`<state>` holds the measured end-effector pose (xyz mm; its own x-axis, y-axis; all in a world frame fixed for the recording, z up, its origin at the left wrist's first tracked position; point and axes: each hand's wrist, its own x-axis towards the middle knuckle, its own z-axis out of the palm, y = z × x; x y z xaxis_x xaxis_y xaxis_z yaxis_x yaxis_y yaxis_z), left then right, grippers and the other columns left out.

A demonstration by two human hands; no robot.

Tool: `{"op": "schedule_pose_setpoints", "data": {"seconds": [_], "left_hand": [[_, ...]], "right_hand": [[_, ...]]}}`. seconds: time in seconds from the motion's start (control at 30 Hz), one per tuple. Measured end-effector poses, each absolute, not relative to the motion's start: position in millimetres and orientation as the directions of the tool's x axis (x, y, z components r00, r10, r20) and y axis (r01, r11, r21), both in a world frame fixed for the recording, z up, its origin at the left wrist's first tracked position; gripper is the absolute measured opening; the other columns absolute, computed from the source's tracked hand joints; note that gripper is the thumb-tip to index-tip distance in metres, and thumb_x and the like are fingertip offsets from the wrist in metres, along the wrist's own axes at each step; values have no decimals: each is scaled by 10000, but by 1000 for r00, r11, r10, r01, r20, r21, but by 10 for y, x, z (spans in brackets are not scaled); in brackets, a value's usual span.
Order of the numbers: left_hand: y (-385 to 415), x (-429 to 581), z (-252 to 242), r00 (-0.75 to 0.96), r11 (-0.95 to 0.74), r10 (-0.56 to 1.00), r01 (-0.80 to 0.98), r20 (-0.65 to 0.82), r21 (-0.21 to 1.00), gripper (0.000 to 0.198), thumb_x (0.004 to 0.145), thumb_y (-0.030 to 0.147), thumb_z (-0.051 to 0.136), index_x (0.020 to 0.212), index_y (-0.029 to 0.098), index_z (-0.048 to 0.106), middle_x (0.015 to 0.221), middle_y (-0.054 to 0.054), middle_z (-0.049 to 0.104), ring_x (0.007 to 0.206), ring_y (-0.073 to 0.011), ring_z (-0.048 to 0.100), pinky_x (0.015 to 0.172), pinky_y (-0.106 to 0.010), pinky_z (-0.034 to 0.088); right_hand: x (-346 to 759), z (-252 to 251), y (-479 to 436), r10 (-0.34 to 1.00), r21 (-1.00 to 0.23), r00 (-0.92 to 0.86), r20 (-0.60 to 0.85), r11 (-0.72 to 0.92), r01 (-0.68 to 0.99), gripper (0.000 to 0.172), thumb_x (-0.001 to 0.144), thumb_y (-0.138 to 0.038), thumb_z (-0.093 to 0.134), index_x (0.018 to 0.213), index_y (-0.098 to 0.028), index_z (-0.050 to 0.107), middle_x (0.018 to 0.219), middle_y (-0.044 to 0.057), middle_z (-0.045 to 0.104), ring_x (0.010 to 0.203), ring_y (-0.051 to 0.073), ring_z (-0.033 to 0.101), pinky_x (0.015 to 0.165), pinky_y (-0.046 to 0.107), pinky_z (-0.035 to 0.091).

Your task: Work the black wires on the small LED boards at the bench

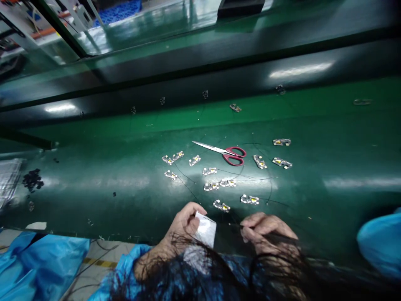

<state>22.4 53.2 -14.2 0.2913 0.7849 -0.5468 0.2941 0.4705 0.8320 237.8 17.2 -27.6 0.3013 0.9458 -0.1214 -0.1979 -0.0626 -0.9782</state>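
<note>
My left hand (pixel 183 228) is closed round a small white packet (pixel 205 230) at the near edge of the green bench (pixel 94 175). A little to its right my right hand (pixel 266 232) pinches a thin black wire (pixel 233 225) between its fingertips. Just beyond both hands lie several small silver circuit parts (pixel 222 205) scattered on the bench, with thin black wires running among them. Red-handled scissors (pixel 225 153) lie shut behind the parts. Dark hair hangs over my wrists and blue sleeves (pixel 131 267).
A dark raised rail (pixel 188 79) runs across the back of the bench. A heap of small black bits (pixel 32 180) lies at the left. Blue cloth (pixel 37 263) sits at the lower left, and another blue-clad shape (pixel 380 242) at the right edge.
</note>
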Motion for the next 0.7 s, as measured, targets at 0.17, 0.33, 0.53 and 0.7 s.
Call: {"op": "schedule_pose_setpoints", "data": {"seconds": [0.17, 0.33, 0.53, 0.7], "left_hand": [[778, 355, -259, 281, 264, 841, 533, -463, 804, 189, 913, 121, 432, 817, 191, 580, 612, 29, 562, 523, -83, 532, 473, -166, 398], [906, 495, -217, 532, -328, 819, 741, -215, 586, 250, 890, 255, 649, 1138, 258, 678, 1058, -25, 705, 820, -155, 685, 637, -229, 530], [917, 491, -193, 615, -530, 754, 777, -231, 338, 164, 956, 307, 582, 1024, 222, 704, 961, -20, 663, 667, -132, 613, 539, -238, 422], [682, 387, -213, 581, -551, 797, 812, -164, 194, 177, 920, 361, 636, 1012, 222, 696, 901, -7, 672, 613, -143, 615, 517, -297, 413]], "right_hand": [[2420, -476, 238, 912, -970, 368, -180, -102, -221, 180, 741, -205, 787, 687, -242, 620, 766, -40, 712, 514, 78, 589, 462, 219, 514], [2423, -539, 198, 889, -977, 411, -203, -154, -150, 194, 717, -168, 808, 667, -235, 633, 736, -28, 718, 659, 119, 682, 545, 219, 563], [2285, -590, 210, 898, -978, 389, -204, -173, -112, 159, 724, -231, 804, 691, -231, 648, 775, -6, 735, 633, 120, 682, 549, 221, 581], [2211, -648, 184, 920, -986, 356, -163, -166, -23, 148, 714, -227, 805, 685, -240, 660, 767, -12, 747, 692, 120, 696, 626, 213, 585]]}}
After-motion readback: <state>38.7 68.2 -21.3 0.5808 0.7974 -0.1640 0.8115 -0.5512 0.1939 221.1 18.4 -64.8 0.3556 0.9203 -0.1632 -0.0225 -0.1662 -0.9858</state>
